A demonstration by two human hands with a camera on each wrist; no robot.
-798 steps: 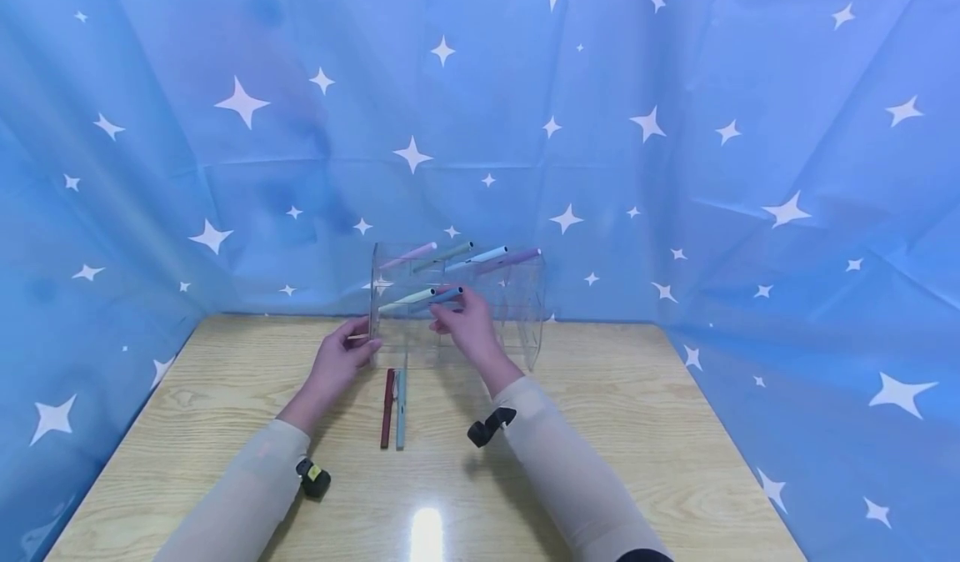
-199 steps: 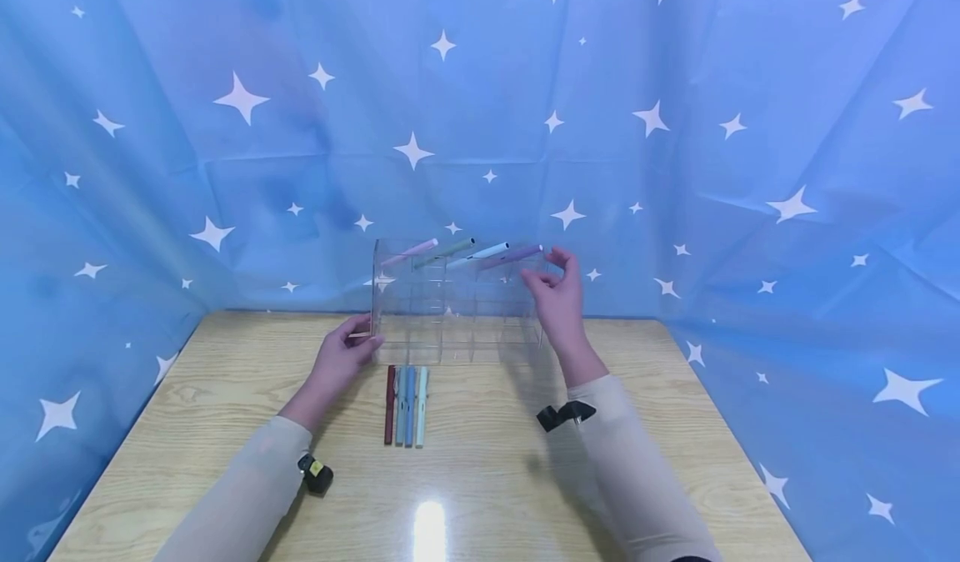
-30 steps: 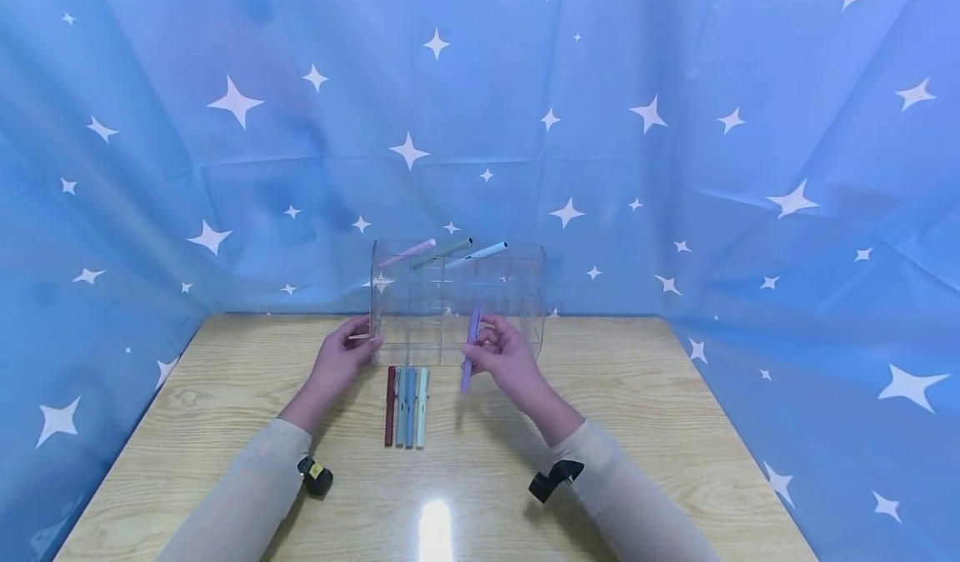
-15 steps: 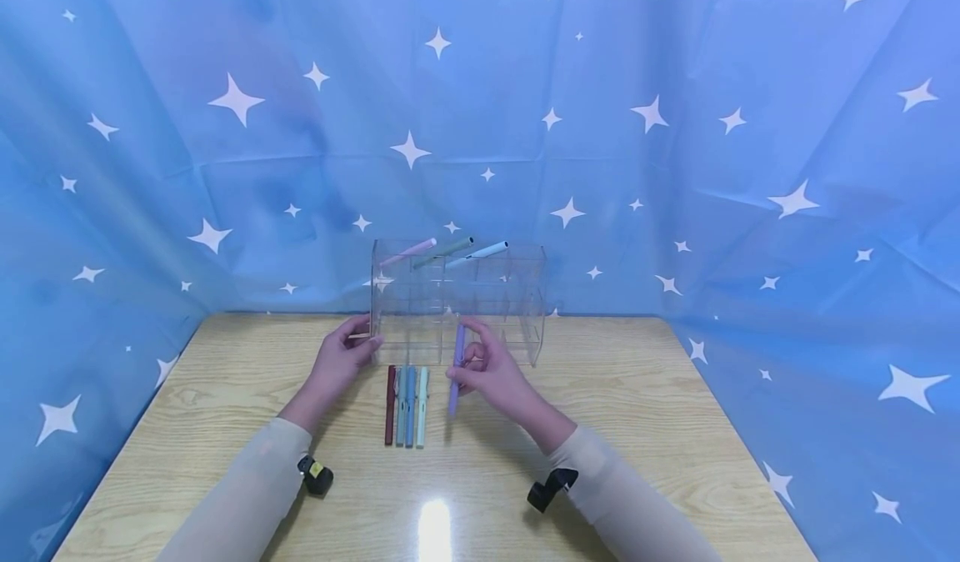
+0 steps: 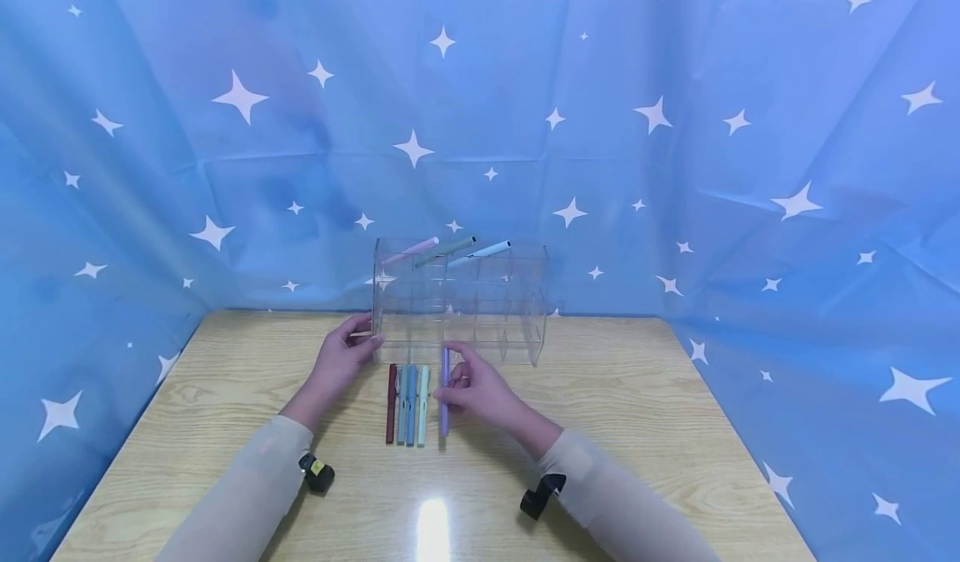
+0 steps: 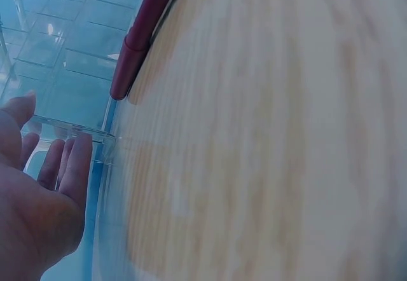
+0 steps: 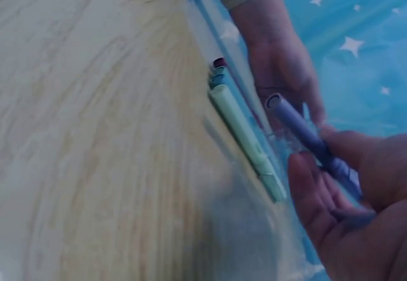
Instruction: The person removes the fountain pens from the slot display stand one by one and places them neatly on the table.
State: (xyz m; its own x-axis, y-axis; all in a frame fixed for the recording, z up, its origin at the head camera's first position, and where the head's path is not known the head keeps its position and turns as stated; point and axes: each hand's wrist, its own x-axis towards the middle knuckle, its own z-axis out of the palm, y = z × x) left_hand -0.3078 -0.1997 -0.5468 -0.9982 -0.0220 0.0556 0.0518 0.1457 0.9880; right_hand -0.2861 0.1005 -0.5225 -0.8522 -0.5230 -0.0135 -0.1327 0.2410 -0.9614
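Note:
My right hand (image 5: 480, 391) pinches a purple pen (image 5: 445, 395) between thumb and fingers, close over the table to the right of a row of pens. In the right wrist view the purple pen (image 7: 305, 128) points its end past the fingertips. That row holds a dark red pen (image 5: 391, 403), a grey-blue pen (image 5: 402, 403), a blue pen (image 5: 411, 403) and a pale green pen (image 5: 422, 403), side by side. My left hand (image 5: 339, 366) holds the left side of a clear pen rack (image 5: 543, 295), thumb in front and fingers behind.
A pink pen (image 5: 410, 250), a green pen (image 5: 450, 249) and a light blue pen (image 5: 483, 253) lie slanted on the rack's top tier. Behind the wooden table (image 5: 637, 429) hangs a blue star-patterned curtain (image 5: 675, 170).
The blue, pale green and purple pens have left the rack; the first two joined the row. Within the last second my right hand brought the purple pen left and nearer. Left hand stays put.

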